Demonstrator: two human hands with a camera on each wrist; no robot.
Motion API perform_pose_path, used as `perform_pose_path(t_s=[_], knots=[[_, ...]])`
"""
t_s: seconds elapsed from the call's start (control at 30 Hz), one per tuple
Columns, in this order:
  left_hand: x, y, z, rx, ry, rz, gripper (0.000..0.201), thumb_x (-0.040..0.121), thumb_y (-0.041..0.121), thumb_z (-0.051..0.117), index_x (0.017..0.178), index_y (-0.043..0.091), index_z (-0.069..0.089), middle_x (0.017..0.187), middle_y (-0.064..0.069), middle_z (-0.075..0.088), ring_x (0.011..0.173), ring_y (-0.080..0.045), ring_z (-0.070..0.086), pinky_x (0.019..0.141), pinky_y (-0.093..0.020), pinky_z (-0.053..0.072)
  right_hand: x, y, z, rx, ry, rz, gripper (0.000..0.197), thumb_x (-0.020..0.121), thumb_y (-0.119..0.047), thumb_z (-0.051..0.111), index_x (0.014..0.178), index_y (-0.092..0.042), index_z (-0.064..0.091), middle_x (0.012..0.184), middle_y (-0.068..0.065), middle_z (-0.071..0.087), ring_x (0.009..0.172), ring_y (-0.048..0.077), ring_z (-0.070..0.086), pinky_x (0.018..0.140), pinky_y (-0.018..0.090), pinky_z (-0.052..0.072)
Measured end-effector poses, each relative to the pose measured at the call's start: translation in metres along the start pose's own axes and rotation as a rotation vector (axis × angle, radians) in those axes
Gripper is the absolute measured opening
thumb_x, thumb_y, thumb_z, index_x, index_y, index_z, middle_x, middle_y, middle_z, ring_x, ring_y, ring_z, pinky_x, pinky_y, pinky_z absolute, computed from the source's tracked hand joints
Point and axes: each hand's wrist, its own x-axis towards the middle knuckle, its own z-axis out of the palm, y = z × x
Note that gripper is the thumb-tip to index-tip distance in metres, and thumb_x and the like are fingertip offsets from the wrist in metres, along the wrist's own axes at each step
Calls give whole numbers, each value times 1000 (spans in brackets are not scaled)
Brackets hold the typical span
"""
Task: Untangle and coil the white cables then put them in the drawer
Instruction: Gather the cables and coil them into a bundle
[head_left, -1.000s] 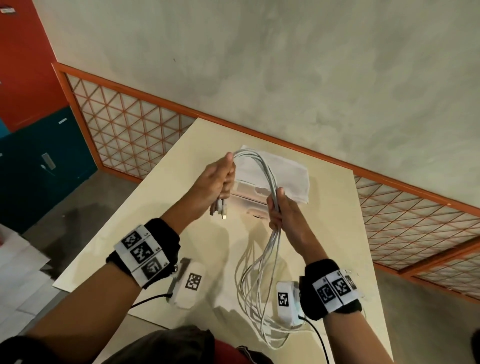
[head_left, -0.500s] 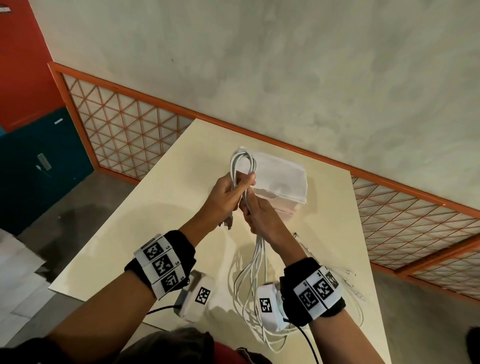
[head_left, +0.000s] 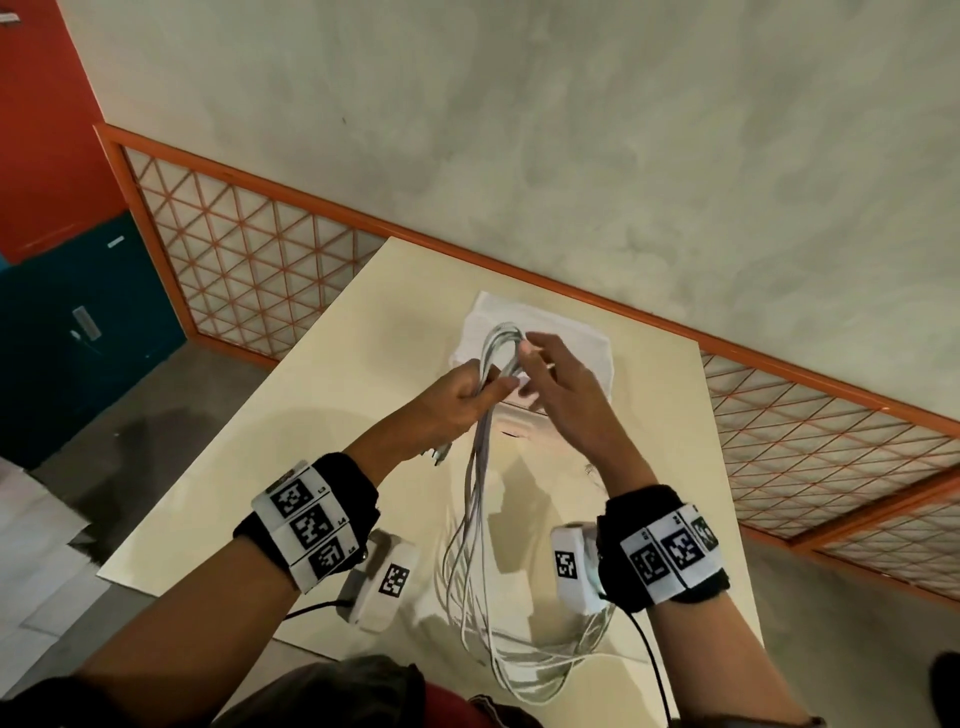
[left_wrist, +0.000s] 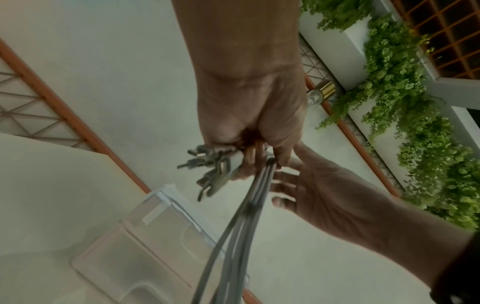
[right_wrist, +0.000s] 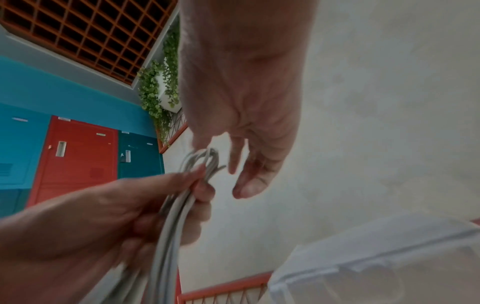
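My left hand grips a bunch of white cables above the table, with the plug ends sticking out below its fist. The folded top of the bunch rises above that hand, and long loops hang down to the table near me. My right hand hovers just right of the bunch with fingers spread and loose, its index tip at the top of the fold. The right wrist view shows its fingers apart from the cables. The translucent plastic drawer box stands behind both hands.
The cream table ends close at left and at the near edge. An orange lattice railing and a grey wall run behind it. Red and teal lockers stand at far left.
My right hand has let go of the bunch and opened, moving up and to the right. The left hand keeps its grip; the loops now hang from it alone.
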Motion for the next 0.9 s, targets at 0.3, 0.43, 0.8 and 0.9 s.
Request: perform_pose_path(t_s=[0.3,0.43,0.8,0.9], knots=[[-6,12,6,336,-134,49,34,99,22,43,67,15,32,63,3,28,55,-9,27,52,-16,32,12,2,-6,-443,-74,-197,30,88,-3,48,111,-9,67,101,13,63,82,19,54,72,18,35],[-4,1,9,310,-168,66,37,99,25,43,65,14,35,66,-1,28,59,-9,28,56,-21,28,11,1,-8,-594,-159,-217,25,92,-3,41,102,-3,63,99,17,62,91,31,58,77,31,42],[-12,9,11,-60,-160,74,28,100,21,39,74,23,46,59,8,47,42,2,41,49,-8,33,4,-11,-13,-354,-112,-138,41,96,-17,48,136,-20,47,76,4,66,65,5,60,61,14,42],[-8,17,9,-168,-32,116,33,101,23,35,69,18,44,50,13,46,37,0,35,42,-9,29,-8,-11,-3,-80,-227,91,65,90,-54,47,144,-22,27,102,2,71,93,9,66,80,13,48]])
